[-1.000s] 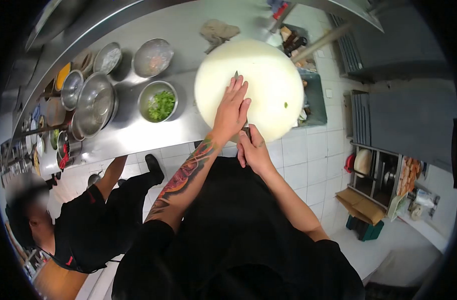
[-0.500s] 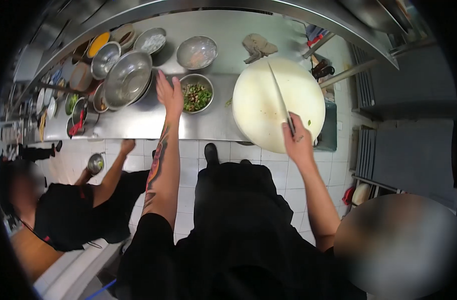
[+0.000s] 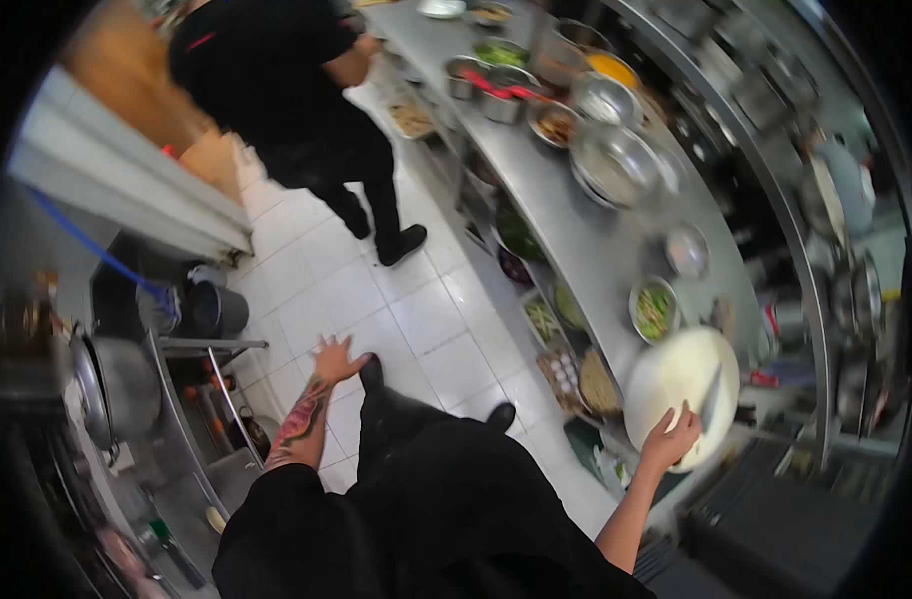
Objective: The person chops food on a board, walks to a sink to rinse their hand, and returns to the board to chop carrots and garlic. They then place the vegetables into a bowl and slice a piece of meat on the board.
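My left hand (image 3: 336, 361) is held out over the tiled floor, fingers spread, with nothing in it. On the right, my right hand (image 3: 670, 441) is closed around the handle of a knife (image 3: 712, 397), whose blade lies over the round white cutting board (image 3: 656, 384). The handle is mostly hidden by the hand. Just beyond the board stands a metal bowl of chopped greens (image 3: 654, 311). Farther along is a smaller metal bowl (image 3: 686, 250).
A steel counter (image 3: 536, 215) carries stacked metal bowls (image 3: 614, 165) and containers of food. Another person in black (image 3: 286, 100) stands at its far end. To the left are a large pot (image 3: 122, 389), a metal rack (image 3: 212, 344) and a dark bucket (image 3: 217, 311).
My view has swung left, so the counter and board now appear at the right. My left hand has moved away from the bowls to over the floor. The other person has moved farther along the counter.
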`<move>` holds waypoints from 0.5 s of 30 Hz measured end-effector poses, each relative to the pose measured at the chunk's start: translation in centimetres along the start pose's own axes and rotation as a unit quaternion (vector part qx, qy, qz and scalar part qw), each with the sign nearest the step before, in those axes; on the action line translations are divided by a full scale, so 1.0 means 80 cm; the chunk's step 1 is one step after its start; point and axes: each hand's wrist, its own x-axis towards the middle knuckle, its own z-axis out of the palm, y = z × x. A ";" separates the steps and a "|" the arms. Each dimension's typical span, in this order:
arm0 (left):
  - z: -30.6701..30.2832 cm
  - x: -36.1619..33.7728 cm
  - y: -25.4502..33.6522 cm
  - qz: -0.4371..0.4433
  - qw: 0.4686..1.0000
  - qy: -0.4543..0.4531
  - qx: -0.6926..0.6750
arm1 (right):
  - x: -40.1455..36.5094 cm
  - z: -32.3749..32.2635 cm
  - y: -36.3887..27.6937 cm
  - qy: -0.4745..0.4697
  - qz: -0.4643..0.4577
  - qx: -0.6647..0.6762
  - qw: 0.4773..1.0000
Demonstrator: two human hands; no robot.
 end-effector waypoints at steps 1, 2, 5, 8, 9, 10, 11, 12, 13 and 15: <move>0.063 0.025 -0.083 0.012 0.988 0.081 -0.131 | 0.002 -0.003 -0.068 -0.008 -0.072 0.096 0.993; 0.111 0.054 -0.163 0.023 0.953 0.162 -0.254 | 0.000 -0.004 -0.138 -0.020 -0.144 0.188 0.971; 0.075 0.050 -0.265 -0.069 0.916 0.281 -0.279 | -0.045 0.032 -0.334 -0.214 -0.212 0.349 0.887; 0.067 0.078 -0.377 -0.078 0.835 0.379 -0.390 | -0.130 0.138 -0.416 -0.436 -0.191 0.291 0.830; 0.049 0.081 -0.400 -0.088 0.832 0.379 -0.395 | -0.154 0.173 -0.422 -0.510 -0.207 0.196 0.812; 0.019 0.076 -0.419 -0.114 0.827 0.341 -0.433 | -0.172 0.198 -0.422 -0.576 -0.219 0.096 0.782; 0.000 0.073 -0.438 -0.138 0.819 0.301 -0.468 | -0.186 0.211 -0.417 -0.635 -0.165 0.086 0.749; 0.006 0.086 -0.463 -0.145 0.818 0.298 -0.471 | -0.193 0.214 -0.422 -0.690 -0.108 0.074 0.712; 0.026 0.109 -0.491 -0.153 0.801 0.286 -0.503 | -0.183 0.190 -0.447 -0.703 -0.093 0.067 0.702; 0.085 0.169 -0.542 -0.187 0.791 0.254 -0.525 | -0.171 0.172 -0.490 -0.715 -0.081 0.060 0.692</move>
